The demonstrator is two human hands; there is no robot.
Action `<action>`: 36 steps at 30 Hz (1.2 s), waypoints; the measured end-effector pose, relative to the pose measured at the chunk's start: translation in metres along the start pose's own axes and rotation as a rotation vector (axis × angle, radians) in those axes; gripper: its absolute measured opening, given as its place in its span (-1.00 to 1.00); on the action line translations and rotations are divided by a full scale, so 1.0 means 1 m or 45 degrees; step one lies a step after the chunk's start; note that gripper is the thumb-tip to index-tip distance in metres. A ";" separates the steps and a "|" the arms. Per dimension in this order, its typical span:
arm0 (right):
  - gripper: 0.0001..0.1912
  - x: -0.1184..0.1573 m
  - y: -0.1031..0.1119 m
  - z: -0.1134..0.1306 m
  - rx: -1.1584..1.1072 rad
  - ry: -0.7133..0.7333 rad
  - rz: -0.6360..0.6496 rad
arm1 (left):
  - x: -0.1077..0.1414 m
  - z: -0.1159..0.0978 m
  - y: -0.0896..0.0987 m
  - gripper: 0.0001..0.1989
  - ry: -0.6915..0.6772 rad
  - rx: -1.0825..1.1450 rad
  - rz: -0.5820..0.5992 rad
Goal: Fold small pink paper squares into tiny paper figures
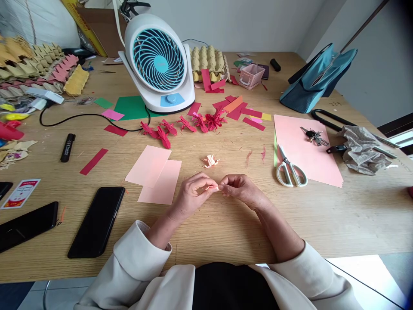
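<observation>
My left hand (196, 191) and my right hand (240, 189) meet fingertip to fingertip over the middle of the table. Both are closed in a pinch on a small pale pink paper piece (211, 187), mostly hidden by the fingers. Just beyond them lies a curled, cut pale pink paper flower (211, 161). Two overlapping pink paper sheets (150, 165) rest to the left of my left hand. Further back is a row of red paper flowers (185, 124) with fringed petals. Scissors (288, 170) with white handles lie to the right, partly on a stack of pink paper (309, 150).
A white fan (158, 64) stands at the back, with egg trays (209, 62) beside it. Black phones (97, 221) and a marker (67, 147) lie at left. Red paper strips (235, 107) are scattered behind. Keys (315, 137), a crumpled grey cloth (366, 148) and a blue bag (314, 82) occupy the right.
</observation>
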State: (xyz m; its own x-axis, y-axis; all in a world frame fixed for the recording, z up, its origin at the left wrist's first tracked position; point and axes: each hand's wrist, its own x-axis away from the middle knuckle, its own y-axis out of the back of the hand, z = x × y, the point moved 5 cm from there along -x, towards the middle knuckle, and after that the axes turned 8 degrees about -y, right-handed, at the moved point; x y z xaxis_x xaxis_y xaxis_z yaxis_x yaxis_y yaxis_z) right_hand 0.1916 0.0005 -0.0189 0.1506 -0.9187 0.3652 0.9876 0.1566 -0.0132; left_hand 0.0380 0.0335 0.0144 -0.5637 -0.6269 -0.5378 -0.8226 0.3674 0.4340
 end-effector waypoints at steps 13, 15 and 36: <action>-0.62 0.000 0.000 -0.005 0.079 0.020 -0.041 | -0.001 0.002 -0.002 -0.93 0.142 0.079 0.028; -0.63 0.000 -0.001 -0.004 0.098 0.031 -0.049 | -0.001 0.002 -0.002 -0.92 0.152 0.081 0.032; -0.58 0.004 -0.004 0.003 -0.013 0.010 0.011 | 0.000 0.003 0.000 -0.95 0.123 0.138 -0.031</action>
State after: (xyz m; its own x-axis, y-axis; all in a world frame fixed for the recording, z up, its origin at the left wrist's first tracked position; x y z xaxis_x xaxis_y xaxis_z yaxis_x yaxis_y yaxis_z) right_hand 0.1878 -0.0022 -0.0146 0.1595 -0.9200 0.3580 0.9866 0.1610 -0.0257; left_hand 0.0378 0.0359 0.0121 -0.5381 -0.6979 -0.4727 -0.8421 0.4202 0.3381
